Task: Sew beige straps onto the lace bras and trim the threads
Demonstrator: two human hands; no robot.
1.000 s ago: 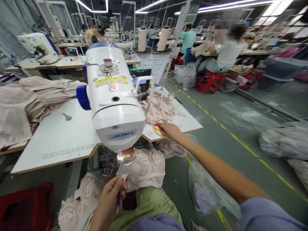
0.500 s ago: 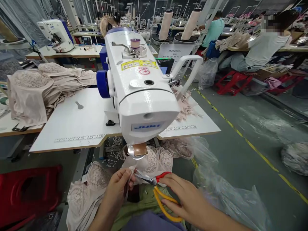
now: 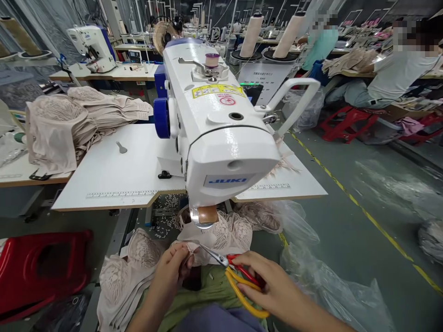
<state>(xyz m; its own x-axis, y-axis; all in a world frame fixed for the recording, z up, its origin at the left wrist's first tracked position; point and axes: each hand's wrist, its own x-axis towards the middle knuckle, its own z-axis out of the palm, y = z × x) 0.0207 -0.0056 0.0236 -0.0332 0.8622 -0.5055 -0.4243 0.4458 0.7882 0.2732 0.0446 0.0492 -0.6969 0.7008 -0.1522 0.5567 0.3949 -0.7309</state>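
My left hand [image 3: 173,267] pinches the edge of a beige lace bra [image 3: 194,247] between thumb and fingers. In my right hand [image 3: 268,279] is a pair of scissors [image 3: 221,259] with one red and one yellow handle. The blades point left, their tips beside the pinched fabric; I cannot tell whether they touch it. More lace cups [image 3: 224,233] hang under the head of the white sewing machine [image 3: 221,152], just beyond my hands. A stack of similar bras [image 3: 119,281] lies to the left of my left forearm.
A white table board [image 3: 117,175] with a printed ruler surrounds the machine. Piled beige bras [image 3: 58,124] are at the left. A red stool [image 3: 44,267] stands low left. Clear plastic sheeting [image 3: 332,281] hangs at the right. Co-workers sit farther back at right.
The view has shifted, so the machine appears farther right. The scissor handles have come closer together, and the blades look more closed. My left hand keeps its pinch on the fabric.
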